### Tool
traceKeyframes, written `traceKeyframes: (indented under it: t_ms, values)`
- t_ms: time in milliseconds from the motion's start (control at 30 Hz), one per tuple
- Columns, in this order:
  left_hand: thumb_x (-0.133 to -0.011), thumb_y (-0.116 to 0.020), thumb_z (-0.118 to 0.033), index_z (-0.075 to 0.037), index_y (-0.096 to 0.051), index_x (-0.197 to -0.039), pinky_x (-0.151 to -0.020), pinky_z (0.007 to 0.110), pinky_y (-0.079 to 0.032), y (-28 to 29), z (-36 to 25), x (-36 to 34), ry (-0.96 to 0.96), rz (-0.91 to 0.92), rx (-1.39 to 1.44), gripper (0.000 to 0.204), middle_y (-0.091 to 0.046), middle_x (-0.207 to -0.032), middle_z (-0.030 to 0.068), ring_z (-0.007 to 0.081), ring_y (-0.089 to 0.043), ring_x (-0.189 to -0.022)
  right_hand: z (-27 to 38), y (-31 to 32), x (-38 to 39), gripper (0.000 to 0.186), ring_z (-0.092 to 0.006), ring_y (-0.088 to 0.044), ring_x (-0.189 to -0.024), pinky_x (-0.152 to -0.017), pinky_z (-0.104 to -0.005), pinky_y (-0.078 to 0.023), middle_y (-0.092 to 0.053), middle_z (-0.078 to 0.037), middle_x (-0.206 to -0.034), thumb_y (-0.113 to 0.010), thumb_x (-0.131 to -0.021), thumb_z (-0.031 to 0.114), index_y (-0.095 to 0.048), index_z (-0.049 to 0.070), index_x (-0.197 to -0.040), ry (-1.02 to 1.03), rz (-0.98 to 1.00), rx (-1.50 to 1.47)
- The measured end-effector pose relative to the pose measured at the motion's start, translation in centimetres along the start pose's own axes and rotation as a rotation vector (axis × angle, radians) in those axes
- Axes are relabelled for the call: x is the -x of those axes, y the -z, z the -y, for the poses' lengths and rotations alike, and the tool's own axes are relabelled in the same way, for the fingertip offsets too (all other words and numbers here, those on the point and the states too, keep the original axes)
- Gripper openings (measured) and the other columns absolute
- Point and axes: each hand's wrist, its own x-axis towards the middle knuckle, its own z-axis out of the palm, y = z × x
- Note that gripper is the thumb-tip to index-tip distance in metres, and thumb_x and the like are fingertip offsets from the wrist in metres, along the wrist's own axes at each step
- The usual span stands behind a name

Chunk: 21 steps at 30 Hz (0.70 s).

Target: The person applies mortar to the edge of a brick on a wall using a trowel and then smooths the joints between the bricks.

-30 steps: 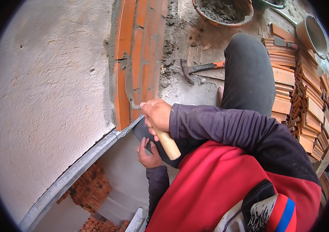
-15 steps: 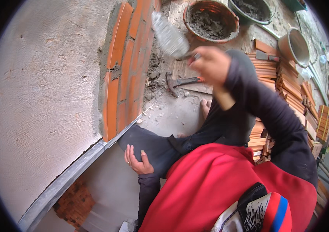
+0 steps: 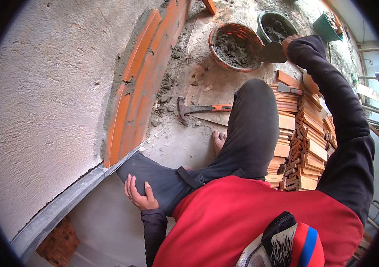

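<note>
My right hand (image 3: pixel 291 43) grips a trowel, stretched out toward the mortar buckets. The trowel's dark blade (image 3: pixel 271 53) is at the rims of an orange bucket (image 3: pixel 236 48) and a green bucket (image 3: pixel 273 26), both holding grey mortar; I cannot tell if it touches them. My left hand (image 3: pixel 139 192) rests with fingers apart on my dark-trousered left leg (image 3: pixel 163 173). Beside that leg stands a strip of orange brickwork (image 3: pixel 138 89) with a thin string along it, against the rough pale wall (image 3: pixel 47 98).
A hammer (image 3: pixel 207 109) lies by my bare foot (image 3: pixel 219 140). At right are stacked terracotta pieces (image 3: pixel 309 151) with a scraper (image 3: pixel 288 89) on top. A green container (image 3: pixel 325 27) stands farther back. A grey ledge edge (image 3: pixel 60 209) runs lower left, with more bricks (image 3: pixel 58 240) below.
My right hand has swung from the brickwork up and right to the buckets with the trowel. My left hand stays on my leg. The view has shifted.
</note>
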Motion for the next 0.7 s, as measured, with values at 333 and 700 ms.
traceKeyframes:
  t_ms: [333,700]
  values:
    - [-0.08,-0.061,-0.015,0.002,-0.056,-0.119,-0.105,0.048,-0.033,0.1,0.6,0.2,-0.012,-0.016,-0.011,0.043,-0.053,-0.131,0.0178,0.037,-0.044,-0.122,4.3,3.1,-1.3,0.026,-0.0302,-0.068,-0.096,-0.08,-0.0392,-0.054,-0.07,-0.015,-0.1,-0.067,-0.077,0.024,-0.073,0.009,-0.097,0.143,-0.027,-0.171]
    - [-0.08,-0.06,-0.017,0.002,-0.056,-0.119,-0.105,0.048,-0.033,-0.2,0.7,0.1,-0.008,-0.008,0.001,0.044,-0.053,-0.13,0.0177,0.0368,-0.045,-0.122,8.7,-2.1,-3.3,0.025,-0.0214,-0.069,-0.095,-0.074,-0.0411,-0.055,-0.072,-0.004,-0.099,-0.054,-0.087,0.027,-0.074,0.017,-0.099,0.138,-0.115,-0.087]
